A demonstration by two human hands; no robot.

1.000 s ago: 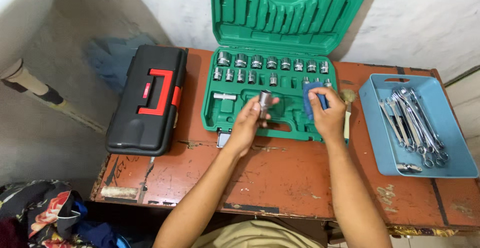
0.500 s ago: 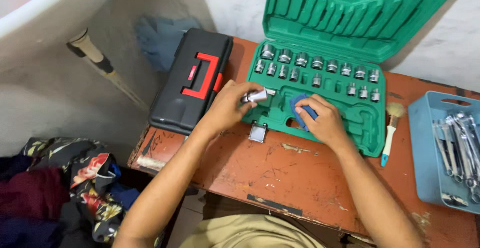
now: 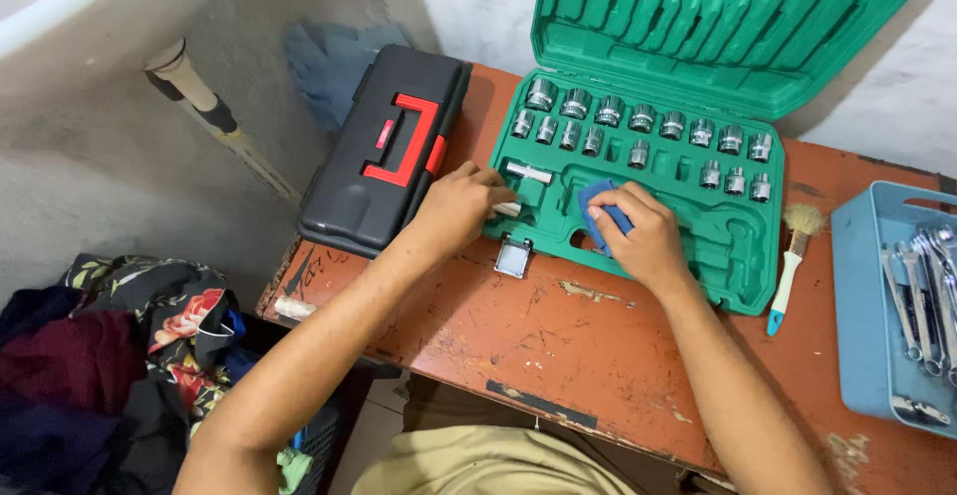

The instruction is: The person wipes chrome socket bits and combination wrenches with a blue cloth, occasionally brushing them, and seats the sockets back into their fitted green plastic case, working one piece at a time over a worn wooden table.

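Two hands at work on a worn orange surface (image 3: 618, 335). Green socket case (image 3: 638, 186), lid open. Left hand (image 3: 461, 206), at its 9 o'clock edge, pinches a small metal piece (image 3: 508, 209); a slip could drop it. Right hand (image 3: 638, 236) presses blue cloth (image 3: 598, 211) into the tray; snagging may unseat sockets (image 3: 643, 121) at 12 o'clock.

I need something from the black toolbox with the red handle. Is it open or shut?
Shut. The black toolbox with the red handle lies flat with its lid down; the left hand rests beside it.
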